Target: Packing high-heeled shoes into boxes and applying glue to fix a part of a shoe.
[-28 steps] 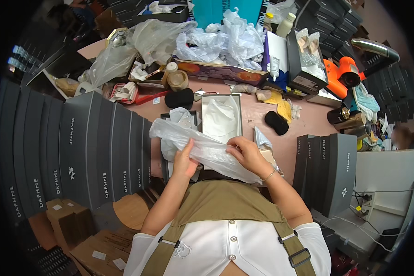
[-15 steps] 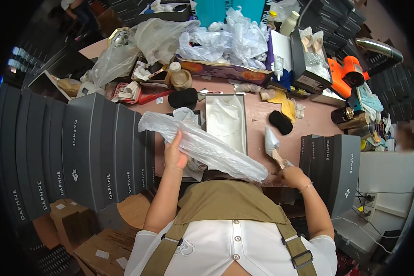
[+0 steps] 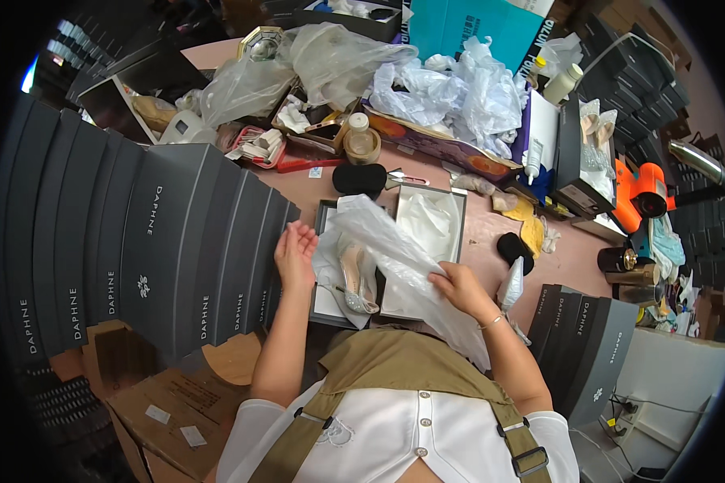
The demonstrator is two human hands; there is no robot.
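The right hand (image 3: 464,291) is closed on a translucent white sheet (image 3: 407,249), its fingertips partly hidden in the folds. The sheet slants over the tray's near part, its lower end hanging by the apron (image 3: 403,354). The left hand (image 3: 296,249) is bare of any grip, palm turned up, fingers apart from the thumb and loosely curled, beside the left edge of an open dark box (image 3: 323,216). In that box lies a glittery shoe (image 3: 358,282), surrounded by pale paper that hides part of the box's floor. Just right of it, a paper-lined tray (image 3: 461,221) is partly covered by the sheet. Toward the surface's right edge, a second shoe (image 3: 511,286) shows a white-covered toe; the right forearm blocks some of the rest. Grey shoeboxes (image 3: 177,241) stand along the left edge, their far ends fading into the lens's dark rim. The apron covers part of the surface's near edge.
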